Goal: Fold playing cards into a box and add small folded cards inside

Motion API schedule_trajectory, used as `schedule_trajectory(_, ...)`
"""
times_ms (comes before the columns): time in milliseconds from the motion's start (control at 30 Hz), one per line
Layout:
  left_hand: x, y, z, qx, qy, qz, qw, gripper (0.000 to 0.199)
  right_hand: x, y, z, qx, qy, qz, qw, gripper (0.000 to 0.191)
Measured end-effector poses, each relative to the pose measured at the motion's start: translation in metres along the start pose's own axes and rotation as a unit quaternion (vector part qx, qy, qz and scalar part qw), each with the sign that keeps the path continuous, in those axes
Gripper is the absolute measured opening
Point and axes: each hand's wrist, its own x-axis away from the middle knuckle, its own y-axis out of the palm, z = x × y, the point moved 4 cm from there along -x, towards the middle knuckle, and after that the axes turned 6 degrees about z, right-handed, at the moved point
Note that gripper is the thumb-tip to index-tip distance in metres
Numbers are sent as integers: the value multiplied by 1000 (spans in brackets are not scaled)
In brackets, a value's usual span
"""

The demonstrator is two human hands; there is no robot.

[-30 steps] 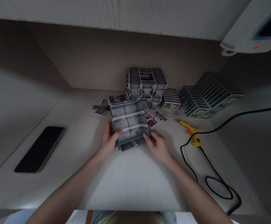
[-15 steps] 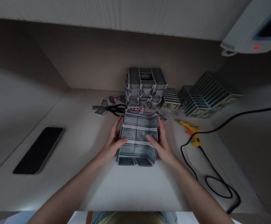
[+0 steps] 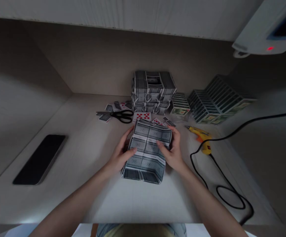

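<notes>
Gripping a shallow playing-card tray (image 3: 144, 154) from both long sides with left hand (image 3: 120, 154) and right hand (image 3: 173, 152), with thumbs inside and fingers around the outside. Made of stiff, patterned card backs with white-edged seams and folded-up walls. Held over the pale tabletop (image 3: 83, 141), nearer than the black-handled scissors (image 3: 123, 115). Opening upward, running lengthwise from near to far, slanting slightly right at the far end.

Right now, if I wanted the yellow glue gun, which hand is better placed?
Probably your right hand: it's nearer the yellow glue gun, which lies on that side. Your left hand is farther away, across the open card box, which both hands hold.
</notes>
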Motion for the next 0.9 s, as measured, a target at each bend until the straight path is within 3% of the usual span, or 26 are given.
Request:
schedule_trajectory(167,-3,-2,0,-4,9,28,1000,68,0,1,-2,-12,27,-12,999,55)
schedule_trajectory(367,-10,-8,1,-6,24,96,995,60,9,12,1,-70,96,-87,989,80)
schedule_trajectory(533,-13,-13,-2,-29,-2,141,990,57,13,15,14,-104,179,-79,975,71)
schedule_trajectory(700,-15,-16,1,-25,-15,108,994,63,11,14,14,-171,220,-61,958,63)
schedule_trajectory(900,-19,-22,5,-29,-38,17,999,58,2,3,19,-165,166,28,972,53)
